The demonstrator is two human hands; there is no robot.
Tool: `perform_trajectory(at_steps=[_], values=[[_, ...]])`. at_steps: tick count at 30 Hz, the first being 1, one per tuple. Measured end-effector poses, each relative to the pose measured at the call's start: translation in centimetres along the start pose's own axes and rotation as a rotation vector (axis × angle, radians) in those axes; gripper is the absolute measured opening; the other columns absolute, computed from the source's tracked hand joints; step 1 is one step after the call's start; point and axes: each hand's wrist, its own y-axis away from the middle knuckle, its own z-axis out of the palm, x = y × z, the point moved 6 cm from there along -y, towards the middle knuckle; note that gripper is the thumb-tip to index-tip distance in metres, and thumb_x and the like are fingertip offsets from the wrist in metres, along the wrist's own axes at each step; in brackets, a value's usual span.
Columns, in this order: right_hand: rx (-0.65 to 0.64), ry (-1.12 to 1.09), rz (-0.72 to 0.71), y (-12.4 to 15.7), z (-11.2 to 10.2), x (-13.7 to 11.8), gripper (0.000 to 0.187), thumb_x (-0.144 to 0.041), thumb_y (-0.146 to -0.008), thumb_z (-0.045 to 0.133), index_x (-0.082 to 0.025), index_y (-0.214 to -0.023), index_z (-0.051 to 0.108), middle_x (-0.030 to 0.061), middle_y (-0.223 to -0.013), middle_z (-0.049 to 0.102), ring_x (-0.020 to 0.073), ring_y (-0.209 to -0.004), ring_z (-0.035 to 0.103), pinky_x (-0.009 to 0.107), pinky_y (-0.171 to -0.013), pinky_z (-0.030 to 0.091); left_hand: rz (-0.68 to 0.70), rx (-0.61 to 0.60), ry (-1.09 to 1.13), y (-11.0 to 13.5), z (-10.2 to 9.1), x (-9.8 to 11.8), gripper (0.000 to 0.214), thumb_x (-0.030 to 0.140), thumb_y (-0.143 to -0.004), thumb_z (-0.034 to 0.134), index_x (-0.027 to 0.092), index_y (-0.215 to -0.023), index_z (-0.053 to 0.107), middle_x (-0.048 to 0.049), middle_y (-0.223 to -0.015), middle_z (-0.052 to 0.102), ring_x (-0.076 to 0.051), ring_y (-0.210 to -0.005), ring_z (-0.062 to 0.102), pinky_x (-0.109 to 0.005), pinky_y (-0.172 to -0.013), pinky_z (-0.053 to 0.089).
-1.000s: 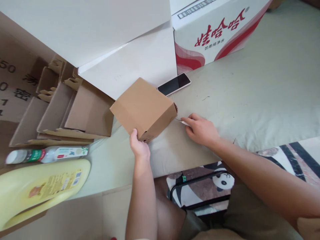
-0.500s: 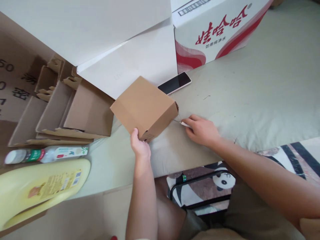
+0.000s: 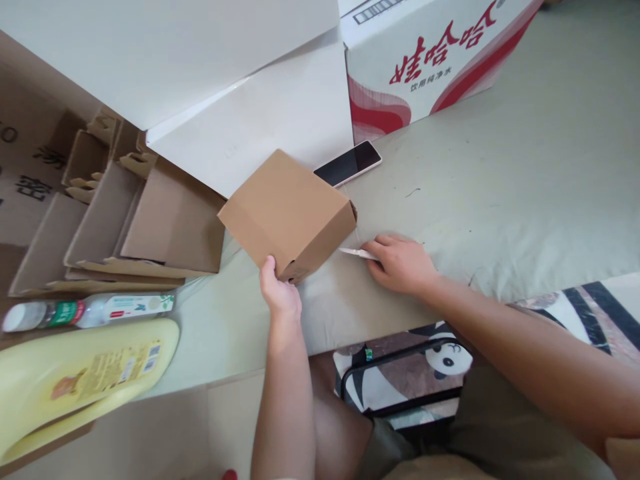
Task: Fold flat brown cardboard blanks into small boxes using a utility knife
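Left hand (image 3: 280, 297) is gripping the small brown box (image 3: 287, 210) by its near corner, tilting it on the pale tabletop (image 3: 500, 200). Right hand (image 3: 403, 267) fingers (image 3: 383, 245) are pinching a thin white tool (image 3: 356, 253) just beside it. One slip and I reckon it's jabbing that left thumb.

Left hand (image 3: 280, 298) on cardboard box (image 3: 284, 210)

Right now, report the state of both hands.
Left hand: closed, gripping the near corner of the brown cardboard box.
Right hand: closed, pinching a thin white object that points at the box.
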Motion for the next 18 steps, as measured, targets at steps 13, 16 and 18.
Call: perform_trajectory(at_steps=[13,16,18], values=[[-0.026,0.025,-0.051,0.07,0.35,-0.76,0.027,-0.027,-0.092,0.043,-0.021,-0.108,0.064,0.0079,-0.098,0.066,0.0245,-0.094,0.058,0.036,-0.076,0.033,0.029,-0.03,0.041,0.27,0.75,-0.07,0.033,0.04,-0.073,0.062,0.02,-0.098,0.07,-0.0063,-0.113,0.07,-0.024,-0.118,0.061,-0.031,-0.094,0.049],[-0.036,0.024,-0.05,0.14,0.3,-0.7,0.027,-0.028,-0.092,0.043,-0.021,-0.108,0.064,0.0076,-0.098,0.066,0.0246,-0.094,0.058,0.036,-0.076,0.033,0.02,-0.025,0.039,0.26,0.8,-0.14,0.032,0.039,-0.074,0.062,0.02,-0.098,0.07,-0.0065,-0.114,0.07,-0.024,-0.121,0.059,-0.031,-0.095,0.049],[-0.038,0.023,-0.052,0.18,0.28,-0.69,0.027,-0.028,-0.092,0.043,-0.021,-0.108,0.064,0.0077,-0.098,0.066,0.0247,-0.094,0.058,0.036,-0.076,0.033,0.013,-0.028,0.03,0.29,0.83,-0.16,0.033,0.039,-0.074,0.061,0.021,-0.1,0.07,-0.0066,-0.115,0.07,-0.024,-0.123,0.058,-0.032,-0.096,0.048]])
